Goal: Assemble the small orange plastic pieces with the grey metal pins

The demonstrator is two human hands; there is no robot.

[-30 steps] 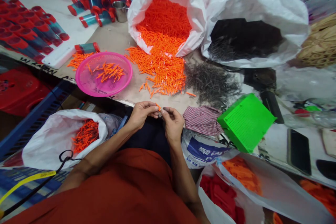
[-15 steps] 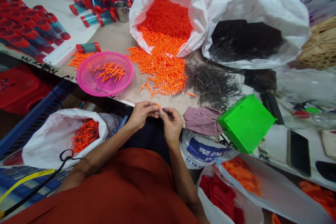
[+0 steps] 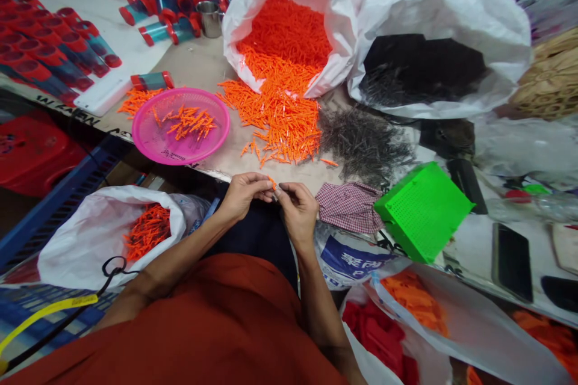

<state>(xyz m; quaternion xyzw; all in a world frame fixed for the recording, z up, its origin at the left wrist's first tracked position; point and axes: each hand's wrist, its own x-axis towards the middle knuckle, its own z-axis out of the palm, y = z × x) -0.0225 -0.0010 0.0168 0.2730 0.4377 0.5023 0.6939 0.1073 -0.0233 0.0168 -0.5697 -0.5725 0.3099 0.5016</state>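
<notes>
Two-Handed Hold at the Front Edge of the Bench

Both hands are positioned just off the front edge of the workbench [image 3: 192, 66]. Left hand [image 3: 242, 198]: thumb and fingertips pinched closed on a small orange piece [image 3: 271, 182]. Right hand [image 3: 300, 212]: thumb and fingertips closed at the near end of the same piece; the exact contact is too small to tell.

Bench surface: greyish, with black lettering along the front edge. A pink basket [image 3: 149, 139] contains more orange pieces. An orange heap [image 3: 289, 126] spills from a white sack [image 3: 345, 27]; a dark heap [image 3: 361, 141] adjoins it. A checked cloth [image 3: 347, 207] lies beside a tilted green basket [image 3: 424, 210]. Red-capped tubes [image 3: 45, 51] occupy the far left; a phone [image 3: 512, 261], the right.

Floor level: a red stool [image 3: 40, 153] at left; an open white bag [image 3: 74, 243] of orange and dark pieces beside the left forearm.
</notes>
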